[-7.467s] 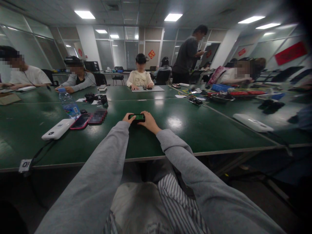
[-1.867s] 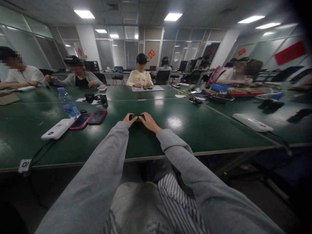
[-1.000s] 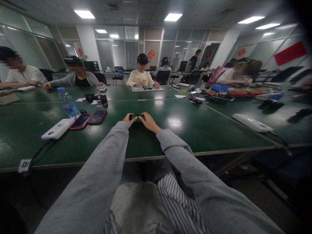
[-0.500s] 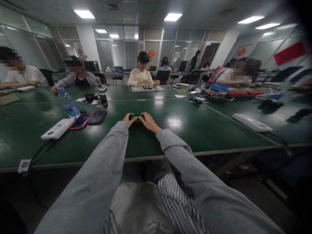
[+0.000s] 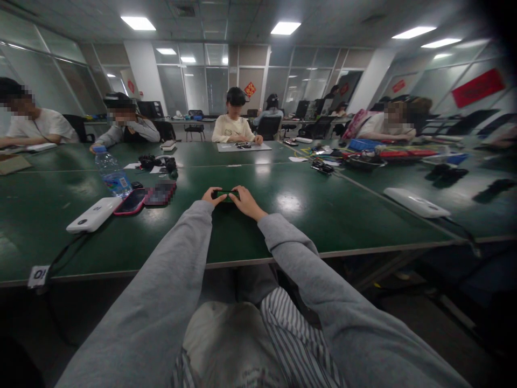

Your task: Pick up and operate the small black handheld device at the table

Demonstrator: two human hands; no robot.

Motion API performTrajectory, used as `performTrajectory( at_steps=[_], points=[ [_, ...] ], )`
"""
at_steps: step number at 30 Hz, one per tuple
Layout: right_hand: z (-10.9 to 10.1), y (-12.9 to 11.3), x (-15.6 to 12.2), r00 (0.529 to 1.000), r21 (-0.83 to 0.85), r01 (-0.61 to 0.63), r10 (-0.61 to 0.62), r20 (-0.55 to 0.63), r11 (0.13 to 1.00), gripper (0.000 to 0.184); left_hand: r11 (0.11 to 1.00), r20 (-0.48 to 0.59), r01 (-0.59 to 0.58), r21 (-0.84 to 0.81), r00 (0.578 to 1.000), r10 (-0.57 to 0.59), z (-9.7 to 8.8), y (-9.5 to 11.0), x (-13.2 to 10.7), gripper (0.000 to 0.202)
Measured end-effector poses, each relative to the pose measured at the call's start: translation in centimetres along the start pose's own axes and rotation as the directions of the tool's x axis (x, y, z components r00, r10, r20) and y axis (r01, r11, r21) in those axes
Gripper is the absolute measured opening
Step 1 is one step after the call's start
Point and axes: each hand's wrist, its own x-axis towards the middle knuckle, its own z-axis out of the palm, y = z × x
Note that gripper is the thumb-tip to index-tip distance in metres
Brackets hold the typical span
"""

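A small dark device with a green face (image 5: pixel 226 194) lies on the green table (image 5: pixel 283 226) straight ahead of me. My left hand (image 5: pixel 212 197) grips its left end with curled fingers. My right hand (image 5: pixel 247 201) grips its right end, fingers curled over the top edge. Both arms reach out in grey sleeves. The hands cover most of the device, so only its middle shows.
To my left lie a white power bank (image 5: pixel 89 214), a red-cased phone (image 5: pixel 130 201) and a water bottle (image 5: pixel 113 173). A white flat device (image 5: pixel 416 201) lies to the right. Several seated people work along the far sides, with tools and cables at the far right (image 5: pixel 363 156).
The device has been lowered flatter and my right hand now covers more of it. A standing person in the background has walked away. My hands have hardly moved in the last second.
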Motion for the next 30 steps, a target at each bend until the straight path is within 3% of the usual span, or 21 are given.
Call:
performTrajectory(
  at_steps=[10,20,27,30],
  points=[
    [-0.03,0.2,-0.02,0.999,0.018,0.045,-0.045,-0.001,0.999,0.032,0.985,0.043,0.018,-0.169,0.999,-0.011,-0.04,-0.7,0.6,0.058],
    [-0.29,-0.12,-0.19,0.998,0.027,0.066,-0.066,0.017,0.997,0.037,0.992,0.115,-0.021,-0.128,0.993,0.036,-0.52,-0.97,0.72,0.061],
    [0.0,0.25,-0.11,0.999,0.05,0.027,-0.028,0.019,0.998,0.042,0.989,0.122,0.002,-0.146,0.992,0.016,-0.45,-0.49,0.32,0.061],
    [0.16,0.52,-0.05,0.999,0.057,0.03,-0.031,0.013,0.998,0.046,0.989,0.077,0.022,-0.145,0.997,-0.01,-0.34,-0.28,0.14,0.057]
  ],
)
